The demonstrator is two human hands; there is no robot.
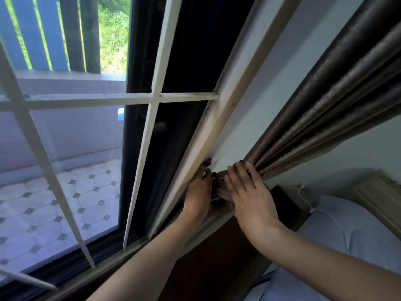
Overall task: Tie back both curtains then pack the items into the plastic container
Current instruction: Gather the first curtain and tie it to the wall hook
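A brown pleated curtain (338, 101) hangs gathered against the white wall at the right of the window. Its folds narrow to a bunch at the middle of the view. My right hand (247, 192) lies flat over that bunch, fingers straight and spread. My left hand (199, 187) reaches in from the window side, with its fingers curled round a brown strip of fabric (221, 187) between the two hands. Whether that strip is a tie-back or part of the curtain I cannot tell. The plastic container is not in view.
A white window frame (208, 148) and white grille bars (152, 98) stand at the left, with a tiled balcony behind the glass. At the lower right lie a pale pillow (351, 227) with a white cable (338, 224) and a dark headboard (286, 203).
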